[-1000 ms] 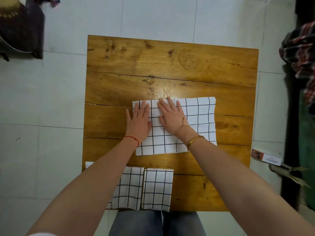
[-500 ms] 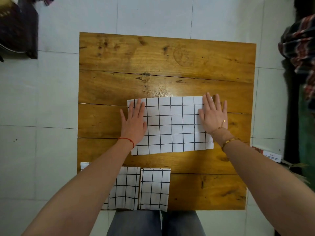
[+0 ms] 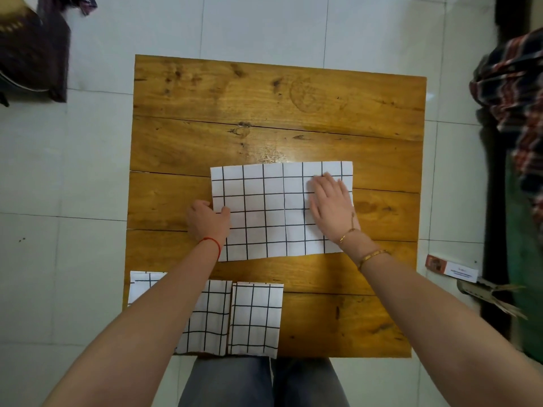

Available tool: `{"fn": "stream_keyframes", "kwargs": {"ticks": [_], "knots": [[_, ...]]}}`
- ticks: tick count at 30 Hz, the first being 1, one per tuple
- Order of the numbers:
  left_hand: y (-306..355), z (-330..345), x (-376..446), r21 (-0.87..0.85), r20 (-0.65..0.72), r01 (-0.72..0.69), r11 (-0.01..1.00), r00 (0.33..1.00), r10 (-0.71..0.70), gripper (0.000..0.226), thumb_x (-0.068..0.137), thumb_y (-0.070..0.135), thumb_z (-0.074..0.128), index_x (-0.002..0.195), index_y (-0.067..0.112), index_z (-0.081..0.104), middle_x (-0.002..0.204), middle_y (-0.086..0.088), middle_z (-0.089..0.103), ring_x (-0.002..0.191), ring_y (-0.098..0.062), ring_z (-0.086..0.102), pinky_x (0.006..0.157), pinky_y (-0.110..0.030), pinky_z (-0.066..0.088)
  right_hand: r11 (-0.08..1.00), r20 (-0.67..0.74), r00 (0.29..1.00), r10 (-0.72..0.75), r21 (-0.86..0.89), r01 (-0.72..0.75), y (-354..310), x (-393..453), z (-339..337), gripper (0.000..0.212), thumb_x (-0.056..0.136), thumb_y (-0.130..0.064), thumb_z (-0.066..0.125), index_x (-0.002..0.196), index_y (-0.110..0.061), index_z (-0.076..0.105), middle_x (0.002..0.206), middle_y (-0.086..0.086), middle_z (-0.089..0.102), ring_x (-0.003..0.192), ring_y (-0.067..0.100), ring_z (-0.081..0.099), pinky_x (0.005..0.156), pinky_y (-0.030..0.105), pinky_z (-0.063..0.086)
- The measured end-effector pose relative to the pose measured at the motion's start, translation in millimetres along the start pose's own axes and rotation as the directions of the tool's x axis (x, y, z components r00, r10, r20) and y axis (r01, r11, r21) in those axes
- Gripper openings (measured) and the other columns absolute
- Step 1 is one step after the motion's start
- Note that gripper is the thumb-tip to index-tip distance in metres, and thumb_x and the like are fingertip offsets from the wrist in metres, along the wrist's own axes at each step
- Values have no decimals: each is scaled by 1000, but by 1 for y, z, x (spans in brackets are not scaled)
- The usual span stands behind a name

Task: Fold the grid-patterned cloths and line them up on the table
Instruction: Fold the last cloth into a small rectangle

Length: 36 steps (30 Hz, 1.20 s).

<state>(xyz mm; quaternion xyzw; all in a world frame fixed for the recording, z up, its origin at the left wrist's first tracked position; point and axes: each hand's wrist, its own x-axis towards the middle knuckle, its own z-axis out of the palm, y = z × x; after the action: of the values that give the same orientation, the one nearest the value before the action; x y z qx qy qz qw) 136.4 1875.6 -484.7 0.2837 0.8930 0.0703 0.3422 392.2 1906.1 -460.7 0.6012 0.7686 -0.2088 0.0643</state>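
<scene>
Three grid-patterned cloths are being shown on the wooden desk (image 3: 264,113). The largest, a half-folded cloth (image 3: 273,212), is lying flat at the centre of the frame. Its left edge is being pinched by the left hand (image 3: 209,223), the grip narrow, with the thumb on top and the fingers seemingly curled under the edge, though this is hard to confirm. The right hand (image 3: 333,207) is being pressed flat, fingers spread, on the cloth's right part; nothing is being held by it.

Two folded cloths are lying side by side along the lower edge of the desk, just beside one another: the left folded cloth (image 3: 210,318) is being partly covered by the left forearm, and the right folded cloth (image 3: 255,318) is in full view. A red thread (image 3: 213,242) is being worn at the left wrist.
</scene>
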Motion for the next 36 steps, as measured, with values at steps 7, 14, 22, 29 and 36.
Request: {"fn": "stream_keyframes", "kwargs": {"ticks": [7, 14, 22, 29, 36], "knots": [[-7, 11, 0, 1, 5, 58, 998, 998, -58, 42, 81, 43, 68, 103, 8, 61, 107, -12, 64, 100, -30, 59, 80, -46, 56, 981, 97, 977, -190, 49, 186, -26, -11, 23, 46, 93, -30, 29, 124, -10, 57, 128, 7, 57, 127, 29, 46, 107, 45, 38], [0, -7, -15, -243, 51, 14, 970, 999, -2, 27, 89, 23, 66, 107, 6, 55, 95, -9, 56, 89, -23, 57, 65, -23, 46, 985, 108, 980, -170, 46, 166, -32, -14, 25, 50, 91, -32, 25, 126, -11, 53, 132, 8, 53, 127, 28, 45, 107, 42, 37], [12, -53, -39, -518, 210, -177, 837, 922, 325, 60, 89, 22, 67, 142, 20, 39, 101, 14, 62, 96, -2, 63, 77, -19, 52, 980, 111, 975, -191, -25, 195, -42, -10, 38, 56, 79, -21, 67, 131, -11, 50, 135, 11, 51, 130, 36, 41, 107, 47, 39], [44, -47, -64, -507, 304, -405, 761, 742, 598, 58, 90, 18, 65, 143, 20, 39, 96, 0, 66, 80, -8, 61, 67, -15, 50, 966, 92, 968, -234, -93, 243, -69, -8, 46, 63, 84, -27, 64, 140, -9, 41, 146, 12, 40, 141, 37, 26, 116, 49, 24], [64, 9, -85, -525, 319, -397, 753, 728, 606, 59, 88, 14, 66, 142, 17, 43, 81, 9, 53, 69, -1, 51, 72, -19, 47, 992, -223, 975, 13, 122, 15, -28, -22, 44, 30, 90, -13, 48, 115, -5, 61, 116, 12, 62, 115, 32, 51, 101, 39, 39]]}}
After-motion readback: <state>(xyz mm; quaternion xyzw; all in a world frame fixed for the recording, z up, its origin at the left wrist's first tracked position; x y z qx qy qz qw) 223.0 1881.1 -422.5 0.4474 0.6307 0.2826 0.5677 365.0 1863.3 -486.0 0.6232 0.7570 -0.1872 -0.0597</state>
